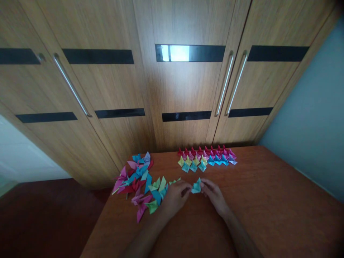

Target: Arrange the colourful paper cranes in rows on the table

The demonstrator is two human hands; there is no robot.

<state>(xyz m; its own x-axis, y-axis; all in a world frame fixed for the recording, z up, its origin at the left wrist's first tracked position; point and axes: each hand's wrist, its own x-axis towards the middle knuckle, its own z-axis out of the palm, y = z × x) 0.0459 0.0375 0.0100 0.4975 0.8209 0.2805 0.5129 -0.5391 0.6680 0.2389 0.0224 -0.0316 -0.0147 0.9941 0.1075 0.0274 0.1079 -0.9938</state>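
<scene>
A teal folded-paper piece [196, 186], origami with pointed corners, is held just above the table between my two hands. My left hand [177, 195] pinches its left corner, and my right hand [214, 195] pinches the right one. Just beyond stand neat rows of similar origami pieces: red ones [199, 149] at the back, then pink, yellow [188, 161], blue [217, 161] and teal [193, 166] ones nearer me. Left of my left hand lies a loose pile of origami pieces [138, 173] in pink, blue, red and green, partly hidden by that hand.
The brown wooden table [268, 200] reaches up to a wardrobe [185, 89] with long metal handles and dark inlaid strips. A pale blue wall [309, 118] borders the right side. Dark reddish floor [48, 215] shows at the lower left.
</scene>
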